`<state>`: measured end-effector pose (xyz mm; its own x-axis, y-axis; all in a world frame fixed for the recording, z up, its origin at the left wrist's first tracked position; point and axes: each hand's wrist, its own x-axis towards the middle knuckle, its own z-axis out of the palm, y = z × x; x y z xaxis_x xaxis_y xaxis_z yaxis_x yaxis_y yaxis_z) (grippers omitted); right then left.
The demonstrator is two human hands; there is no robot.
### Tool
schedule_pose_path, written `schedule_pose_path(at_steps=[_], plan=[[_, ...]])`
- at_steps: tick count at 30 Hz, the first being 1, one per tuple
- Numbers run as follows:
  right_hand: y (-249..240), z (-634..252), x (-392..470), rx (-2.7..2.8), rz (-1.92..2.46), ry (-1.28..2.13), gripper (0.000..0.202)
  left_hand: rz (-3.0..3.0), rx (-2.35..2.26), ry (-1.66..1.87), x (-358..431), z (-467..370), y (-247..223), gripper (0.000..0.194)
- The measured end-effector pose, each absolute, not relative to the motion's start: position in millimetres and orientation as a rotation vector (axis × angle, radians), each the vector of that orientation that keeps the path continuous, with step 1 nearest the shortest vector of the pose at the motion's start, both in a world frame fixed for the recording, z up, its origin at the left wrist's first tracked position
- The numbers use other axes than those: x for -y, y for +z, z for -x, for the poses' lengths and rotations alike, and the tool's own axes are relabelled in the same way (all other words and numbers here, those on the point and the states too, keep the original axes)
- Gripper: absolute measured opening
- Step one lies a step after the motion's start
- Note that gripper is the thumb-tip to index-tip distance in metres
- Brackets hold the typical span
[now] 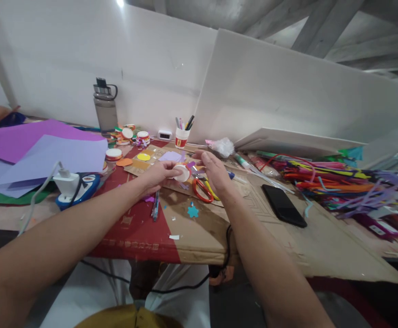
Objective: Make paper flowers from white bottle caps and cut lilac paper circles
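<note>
Pinching white disc with left grip, over table.
Hovering right grip at disc's 3 o'clock, can't tell if spread or pinching; showing red-handled scissors at 4 o'clock.

Phone right of scissors, pens in cup

- A small round white lid-like piece with an orange-red edge is in the left hand. Its flat white side is tilted up, and the fingers pinch it above the counter.
- A little purple scrap is just beside the round piece. I can't tell if they touch.
- Scissors with red handles lie on the counter, near the right hand.
- A yellow handle lies just beside the red one, partly hidden.
</note>
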<state>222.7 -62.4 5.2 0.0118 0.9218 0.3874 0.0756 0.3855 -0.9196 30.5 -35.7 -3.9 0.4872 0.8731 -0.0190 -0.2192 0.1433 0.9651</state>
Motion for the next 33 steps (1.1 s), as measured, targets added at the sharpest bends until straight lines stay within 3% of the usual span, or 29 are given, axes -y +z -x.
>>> schedule_pose_path(at_steps=[6,17,33], plan=[[1,-223,57,1.289,1.07,0.83,0.043,-0.944,-0.651,1.008,32,-29,0,0.021],[-5,-207,59,1.551,1.074,0.82,0.034,-0.87,-0.707,1.139,41,-35,7,0.021],[-4,-200,65,1.532,1.181,0.727,0.027,-1.05,-0.741,1.042,46,-36,8,0.023]])
